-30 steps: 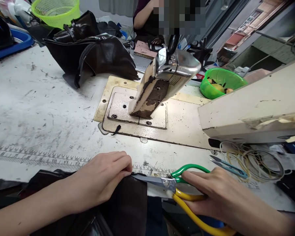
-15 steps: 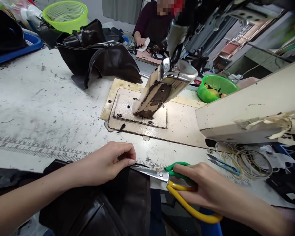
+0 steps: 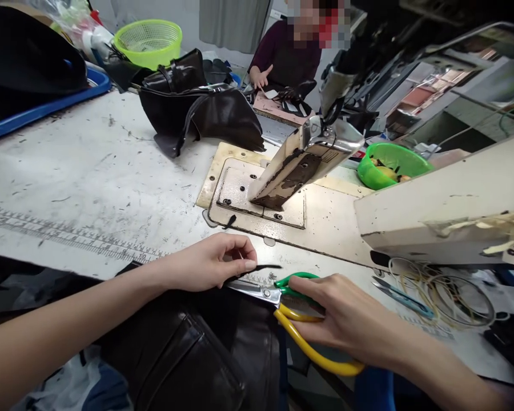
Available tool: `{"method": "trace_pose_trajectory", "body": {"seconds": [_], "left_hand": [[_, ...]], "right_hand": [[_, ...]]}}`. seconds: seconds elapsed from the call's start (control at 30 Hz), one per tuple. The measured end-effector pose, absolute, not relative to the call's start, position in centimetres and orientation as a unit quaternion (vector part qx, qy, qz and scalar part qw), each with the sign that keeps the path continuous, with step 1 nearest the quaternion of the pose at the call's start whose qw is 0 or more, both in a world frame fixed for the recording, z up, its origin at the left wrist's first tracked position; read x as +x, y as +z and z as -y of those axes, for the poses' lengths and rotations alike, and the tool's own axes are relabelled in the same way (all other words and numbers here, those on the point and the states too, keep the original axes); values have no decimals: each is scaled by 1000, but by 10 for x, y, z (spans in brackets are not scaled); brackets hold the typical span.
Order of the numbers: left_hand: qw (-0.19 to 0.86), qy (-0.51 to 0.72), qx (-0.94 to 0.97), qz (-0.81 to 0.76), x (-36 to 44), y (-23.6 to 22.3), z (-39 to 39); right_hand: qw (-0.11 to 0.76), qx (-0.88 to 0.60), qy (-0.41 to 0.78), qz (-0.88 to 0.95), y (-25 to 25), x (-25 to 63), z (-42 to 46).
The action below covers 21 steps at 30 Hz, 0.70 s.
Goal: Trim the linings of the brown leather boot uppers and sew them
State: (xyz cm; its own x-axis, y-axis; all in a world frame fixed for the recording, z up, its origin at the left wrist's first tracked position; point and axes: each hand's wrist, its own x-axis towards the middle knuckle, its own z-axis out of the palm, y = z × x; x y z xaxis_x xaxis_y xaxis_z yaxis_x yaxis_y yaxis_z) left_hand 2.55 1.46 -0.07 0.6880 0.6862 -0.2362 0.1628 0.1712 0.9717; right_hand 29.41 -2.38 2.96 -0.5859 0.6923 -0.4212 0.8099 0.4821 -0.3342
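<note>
My left hand (image 3: 214, 264) pinches a thin black strip (image 3: 268, 266) at the edge of a dark brown leather piece (image 3: 188, 348) that hangs over the table's front edge. My right hand (image 3: 346, 317) is closed around the green and yellow handles of scissors (image 3: 282, 299). The scissor blades point left and meet the leather just under my left fingers.
A sewing machine's post (image 3: 302, 162) and its cream arm (image 3: 445, 200) stand behind my hands. Thread snips (image 3: 400, 294) and loose rubber bands (image 3: 445, 282) lie at the right. Dark leather bags (image 3: 197, 108), a green bowl (image 3: 388, 165), a green basket (image 3: 148, 40) and another person (image 3: 282, 57) are at the back.
The scissors have closed on the leather edge, and a thin black strip now sticks out from my left fingers. The view has shifted, so both hands sit higher in the picture.
</note>
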Motion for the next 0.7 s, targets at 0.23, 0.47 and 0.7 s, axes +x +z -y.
{"method": "trace_pose_trajectory", "body": {"seconds": [0.23, 0.47, 0.7], "left_hand": [[724, 261, 565, -297, 26, 4, -17], [748, 330, 495, -292, 23, 9, -21], [661, 545, 341, -388, 12, -1, -29]], "right_hand": [[94, 406, -189, -889, 25, 279, 12], [77, 357, -141, -920, 22, 261, 7], [-32, 475, -207, -855, 19, 298, 27]]}}
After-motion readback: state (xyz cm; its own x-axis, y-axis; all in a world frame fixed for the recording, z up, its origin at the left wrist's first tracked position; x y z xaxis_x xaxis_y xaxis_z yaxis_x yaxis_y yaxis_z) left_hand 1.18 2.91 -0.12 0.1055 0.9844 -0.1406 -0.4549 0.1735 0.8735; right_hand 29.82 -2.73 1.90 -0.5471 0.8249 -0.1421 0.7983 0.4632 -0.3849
